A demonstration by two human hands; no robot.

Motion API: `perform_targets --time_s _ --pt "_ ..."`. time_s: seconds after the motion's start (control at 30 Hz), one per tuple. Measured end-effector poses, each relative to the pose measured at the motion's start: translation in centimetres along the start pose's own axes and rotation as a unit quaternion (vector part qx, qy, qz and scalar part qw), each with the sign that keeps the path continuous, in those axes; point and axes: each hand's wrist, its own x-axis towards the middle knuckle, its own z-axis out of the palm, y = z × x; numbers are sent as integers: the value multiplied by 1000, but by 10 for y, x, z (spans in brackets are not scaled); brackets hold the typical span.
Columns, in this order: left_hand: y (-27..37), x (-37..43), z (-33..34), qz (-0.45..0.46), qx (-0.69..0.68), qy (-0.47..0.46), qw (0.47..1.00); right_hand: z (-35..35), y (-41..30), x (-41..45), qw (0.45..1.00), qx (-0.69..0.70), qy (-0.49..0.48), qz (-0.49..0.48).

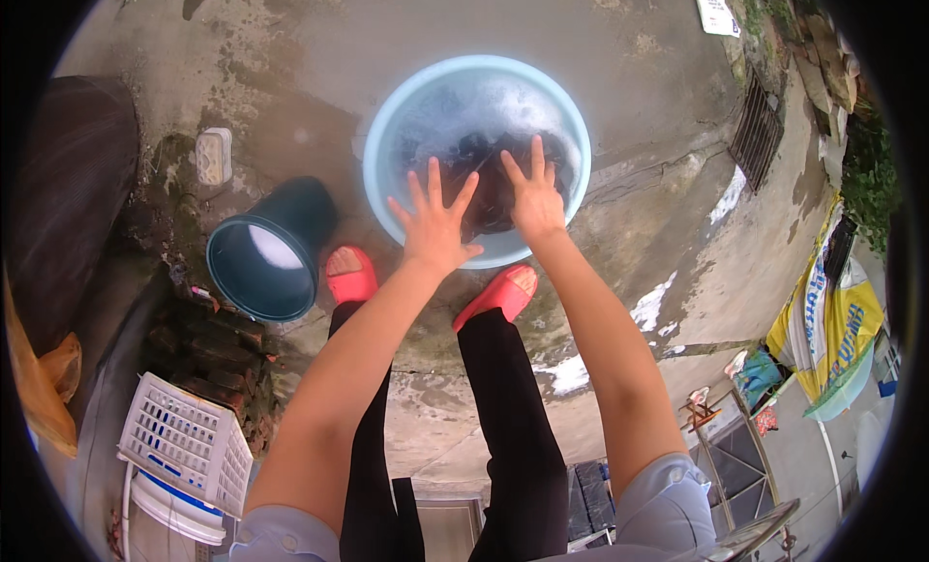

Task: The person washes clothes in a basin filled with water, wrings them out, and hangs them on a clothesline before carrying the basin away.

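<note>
A round light-blue plastic basin (377, 127) stands on the wet concrete before me, holding dark cloth (493, 192) in sudsy water with white foam (519, 105). Over the basin's near left part, my left hand (439, 225) is spread with its fingers apart and nothing in it. My right hand (535, 192) is over the near right part, fingers also apart and empty. Whether the fingertips touch the cloth I cannot tell. A dark green plastic bucket (301, 206) lies on its side to the left, with white foam inside.
My feet in red slippers (501, 297) are close to the basin's near edge. A pale block (214, 156) lies beyond the bucket. Stacked bricks (210, 351) and a white plastic crate (181, 431) are at lower left. A metal drain grate (756, 130) is at right.
</note>
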Motion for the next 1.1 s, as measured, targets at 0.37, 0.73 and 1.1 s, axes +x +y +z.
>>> perform_targets --time_s 0.37,0.73,1.1 --pt "-48 113 114 -29 93 -114 989 128 30 59 990 -130 -55 -10" --pt "-9 73 40 -34 4 35 999 49 35 20 921 321 218 27" --pt "32 -119 -32 -191 -884 -295 309 -232 -83 -238 489 770 181 367"
